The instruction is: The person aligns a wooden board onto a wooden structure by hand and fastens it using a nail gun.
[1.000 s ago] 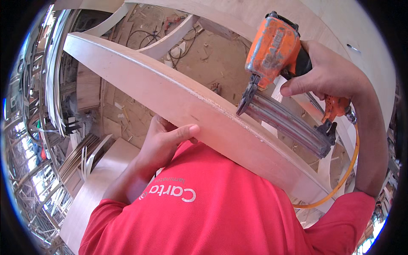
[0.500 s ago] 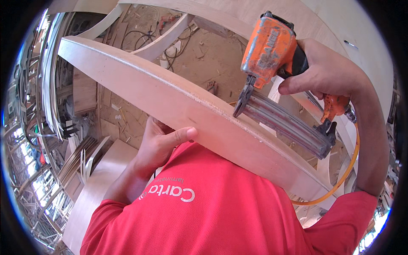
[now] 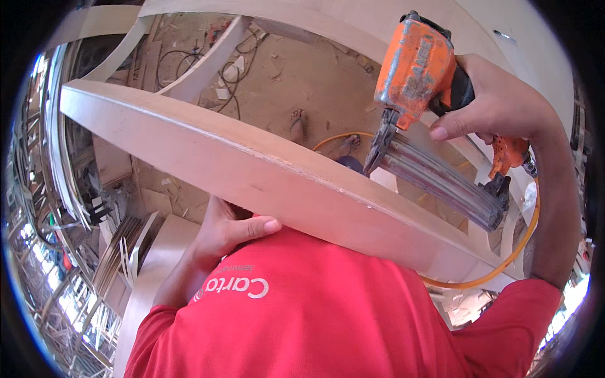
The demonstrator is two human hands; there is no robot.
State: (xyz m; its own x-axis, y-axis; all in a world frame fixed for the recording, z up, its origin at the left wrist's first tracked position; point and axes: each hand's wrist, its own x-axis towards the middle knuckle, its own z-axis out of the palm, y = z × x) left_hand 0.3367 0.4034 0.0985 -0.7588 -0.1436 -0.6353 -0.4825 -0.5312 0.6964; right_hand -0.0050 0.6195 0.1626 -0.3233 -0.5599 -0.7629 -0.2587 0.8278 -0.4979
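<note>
A long curved wooden panel [image 3: 252, 165] slants in front of my red shirt, from the far left down to the near right. My left hand [image 3: 228, 232] grips its lower edge, thumb on the near face and the other fingers hidden behind. In my right hand [image 3: 495, 104] is an orange pneumatic nail gun [image 3: 413, 75], held by its handle. Its nose points down at the panel's top edge; whether it touches the wood, I cannot tell. The grey nail magazine [image 3: 441, 183] extends to the right beyond that edge.
An orange air hose [image 3: 528, 242] loops from the gun's handle past my right arm. Curved wooden ribs [image 3: 208, 66] join the panel to a broad board [image 3: 302, 17] beyond. Bare feet [image 3: 297, 123] show on the dusty floor. Wood strips [image 3: 116, 252] are stacked at left.
The view has shifted, and the panel's far end sits further left and lower. The nail gun appears slightly further right. Feet on the floor are now plainer to see. Both hands keep their holds.
</note>
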